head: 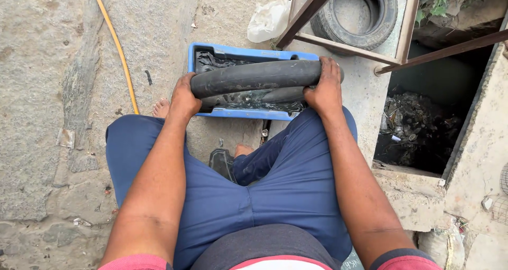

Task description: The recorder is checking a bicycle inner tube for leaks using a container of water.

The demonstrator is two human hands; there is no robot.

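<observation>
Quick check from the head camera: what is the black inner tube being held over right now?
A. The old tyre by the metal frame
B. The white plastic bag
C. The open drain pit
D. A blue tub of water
D: both the left hand and the right hand grip the black inner tube directly above the blue tub, where water shows beneath the tube.
</observation>
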